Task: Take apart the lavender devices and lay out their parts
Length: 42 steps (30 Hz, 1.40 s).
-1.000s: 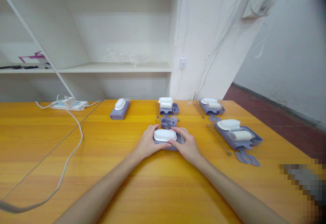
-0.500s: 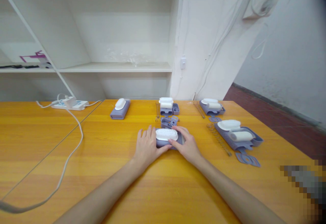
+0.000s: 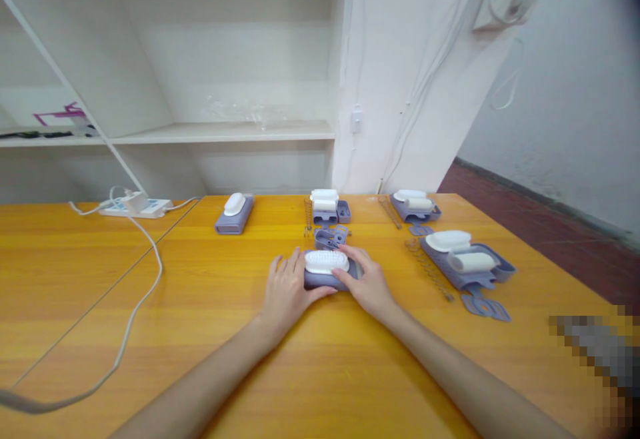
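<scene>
A white oval brush, bristles up, lies on a purple-grey plastic case flat on the table. My left hand grips the case's left end, its thumb stretched along the front edge. From the right, my right hand holds the case, with the thumb against the brush's right end and the fingers at the back. Just behind the case are small purple plastic parts. The undersides of both hands are hidden.
At the back left stands a case topped with a white brush. Sets of purple parts with white rollers and metal springs lie at the back and right. A power strip and a white cable occupy the left side.
The view has shifted slightly. My right thumb has moved a little on the brush's right end; both hands stay on the case.
</scene>
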Motion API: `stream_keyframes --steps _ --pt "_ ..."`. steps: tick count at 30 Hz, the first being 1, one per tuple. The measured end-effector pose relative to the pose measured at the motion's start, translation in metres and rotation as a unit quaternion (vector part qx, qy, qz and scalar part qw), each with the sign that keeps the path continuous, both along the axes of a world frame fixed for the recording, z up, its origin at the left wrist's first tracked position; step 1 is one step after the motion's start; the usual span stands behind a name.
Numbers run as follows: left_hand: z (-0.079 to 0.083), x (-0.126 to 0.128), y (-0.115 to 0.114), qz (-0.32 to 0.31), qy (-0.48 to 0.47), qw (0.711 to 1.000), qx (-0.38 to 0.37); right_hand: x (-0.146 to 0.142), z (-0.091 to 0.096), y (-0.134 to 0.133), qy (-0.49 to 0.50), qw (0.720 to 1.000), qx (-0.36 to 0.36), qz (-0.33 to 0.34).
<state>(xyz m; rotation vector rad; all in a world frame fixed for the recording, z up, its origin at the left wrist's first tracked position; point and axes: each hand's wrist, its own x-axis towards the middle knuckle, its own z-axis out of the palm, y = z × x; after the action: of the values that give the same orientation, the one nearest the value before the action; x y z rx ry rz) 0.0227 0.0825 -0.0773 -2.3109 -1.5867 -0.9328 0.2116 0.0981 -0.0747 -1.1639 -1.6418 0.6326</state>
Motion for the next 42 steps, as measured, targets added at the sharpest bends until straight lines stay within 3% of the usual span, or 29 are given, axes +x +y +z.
stream_keyframes --steps 10,25,42 --pt "-0.003 -0.008 0.007 -0.093 -0.114 0.984 -0.100 0.002 0.002 0.001 -0.036 0.999 -0.009 0.011" --pt "-0.002 -0.012 0.008 -0.129 -0.138 0.967 -0.173 0.007 0.000 0.000 -0.068 0.998 0.009 0.017" --pt "-0.005 -0.003 0.003 -0.105 -0.095 0.984 -0.103 0.003 0.004 0.001 -0.041 0.999 0.013 0.024"
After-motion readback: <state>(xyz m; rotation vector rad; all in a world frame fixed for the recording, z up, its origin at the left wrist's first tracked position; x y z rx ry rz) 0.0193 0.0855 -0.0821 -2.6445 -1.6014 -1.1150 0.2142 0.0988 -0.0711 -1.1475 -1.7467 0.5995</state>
